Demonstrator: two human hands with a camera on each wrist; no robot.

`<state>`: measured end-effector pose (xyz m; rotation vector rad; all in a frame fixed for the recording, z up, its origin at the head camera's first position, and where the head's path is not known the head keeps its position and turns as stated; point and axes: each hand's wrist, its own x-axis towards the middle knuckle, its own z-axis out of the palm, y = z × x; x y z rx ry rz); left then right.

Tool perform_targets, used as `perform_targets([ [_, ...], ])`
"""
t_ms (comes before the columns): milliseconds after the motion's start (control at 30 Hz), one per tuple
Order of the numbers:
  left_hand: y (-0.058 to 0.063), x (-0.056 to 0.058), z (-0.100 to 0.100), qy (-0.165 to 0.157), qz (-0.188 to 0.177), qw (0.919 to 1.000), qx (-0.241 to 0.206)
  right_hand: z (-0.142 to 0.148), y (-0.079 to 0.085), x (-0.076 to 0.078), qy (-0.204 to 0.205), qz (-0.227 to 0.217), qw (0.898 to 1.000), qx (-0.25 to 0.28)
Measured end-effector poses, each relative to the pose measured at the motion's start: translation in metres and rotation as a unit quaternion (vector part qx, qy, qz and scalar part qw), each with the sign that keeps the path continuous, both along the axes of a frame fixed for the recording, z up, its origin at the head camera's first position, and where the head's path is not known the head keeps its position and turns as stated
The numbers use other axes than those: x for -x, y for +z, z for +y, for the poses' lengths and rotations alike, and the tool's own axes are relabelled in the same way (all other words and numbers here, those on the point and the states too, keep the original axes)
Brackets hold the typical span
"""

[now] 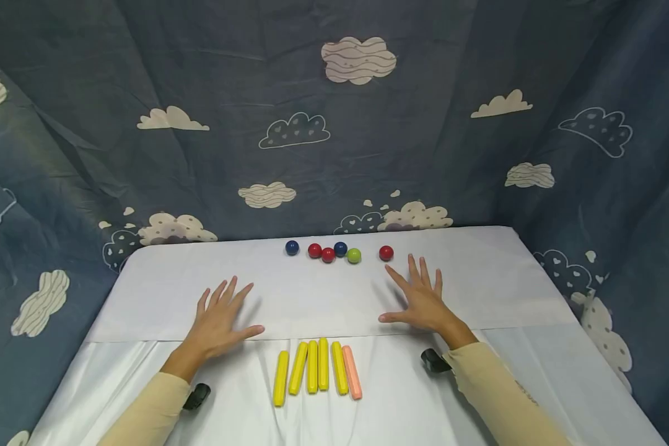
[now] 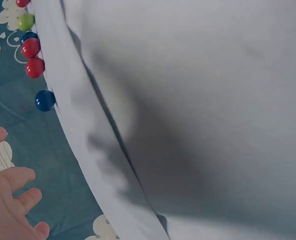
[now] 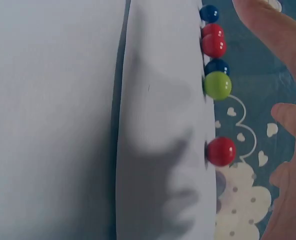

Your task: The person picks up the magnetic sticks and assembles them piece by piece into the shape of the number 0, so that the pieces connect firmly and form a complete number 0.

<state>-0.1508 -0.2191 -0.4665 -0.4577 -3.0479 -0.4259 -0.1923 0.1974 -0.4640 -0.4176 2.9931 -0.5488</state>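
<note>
Clearly, both of my hands are spread wide over a white cloth [image 1: 323, 297]. My left hand [image 1: 214, 325] is to the left of a pink stick [image 1: 352, 372] and farther from me; my right hand [image 1: 420, 305] is to the stick's right, also farther out. Five yellow sticks [image 1: 312, 367] lie in a row on the pink stick's left. Straight beyond the pink stick, near the cloth's far edge, sits a green ball [image 1: 354, 256]; two blue balls [image 1: 292, 248] and two red balls [image 1: 314, 250] are beyond it to the left, and a lone red ball [image 1: 386, 253] beyond it to the right, just ahead of my right hand. Only the head view shows the sticks; both wrist views show the balls, and much larger shadows [image 2: 163, 150] on the cloth.
</note>
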Motion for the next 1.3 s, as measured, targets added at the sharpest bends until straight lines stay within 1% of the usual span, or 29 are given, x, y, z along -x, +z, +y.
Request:
perform_targets([
  [133, 0.0, -0.001, 0.005, 0.001, -0.004, 0.9998, -0.019, -0.009, -0.002, 0.001, 0.007, 0.003, 1.0, 0.013],
  [267, 0.004, -0.006, 0.015, 0.003, -0.019, 0.9996, -0.022, -0.017, -0.003, 0.008, 0.007, 0.001, 1.0, 0.021],
  [367, 0.009, -0.013, 0.022, 0.001, -0.023, 0.9995, -0.019, -0.018, -0.006, 0.018, -0.001, 0.001, 1.0, 0.029],
  [467, 0.012, -0.022, 0.03, 0.007, -0.029, 0.9992, -0.026, -0.016, -0.013, 0.032, -0.019, 0.003, 0.998, 0.053],
  [500, 0.012, -0.025, 0.032, 0.01, -0.036, 0.9988, -0.031, -0.015, -0.015, 0.037, -0.029, 0.004, 0.998, 0.063],
  [567, 0.012, -0.033, 0.037, 0.02, -0.061, 0.997, -0.043, -0.011, -0.021, 0.047, -0.053, 0.005, 0.995, 0.079],
  [633, 0.01, -0.041, 0.041, 0.033, -0.09, 0.9938, -0.056, -0.006, -0.027, 0.057, -0.081, 0.003, 0.992, 0.096],
  [700, 0.007, -0.048, 0.044, 0.037, -0.113, 0.9901, -0.075, -0.002, -0.031, 0.065, -0.101, -0.007, 0.988, 0.115],
  [833, 0.0, -0.06, 0.048, 0.035, -0.147, 0.9829, -0.105, 0.004, -0.036, 0.076, -0.129, -0.023, 0.979, 0.159],
  [933, -0.005, -0.068, 0.05, 0.035, -0.169, 0.9781, -0.116, 0.005, -0.037, 0.082, -0.148, -0.034, 0.972, 0.181],
  [1000, -0.008, -0.073, 0.051, 0.037, -0.175, 0.9764, -0.121, 0.003, -0.038, 0.085, -0.159, -0.037, 0.969, 0.188],
  [1100, -0.013, -0.08, 0.054, 0.039, -0.175, 0.9748, -0.133, 0.0, -0.04, 0.089, -0.173, -0.03, 0.965, 0.195],
  [1200, -0.015, -0.086, 0.057, 0.047, -0.17, 0.9738, -0.144, -0.007, -0.041, 0.096, -0.175, -0.028, 0.967, 0.184],
  [1300, -0.015, -0.091, 0.061, 0.061, -0.176, 0.9702, -0.154, -0.013, -0.042, 0.102, -0.181, -0.035, 0.968, 0.172],
])
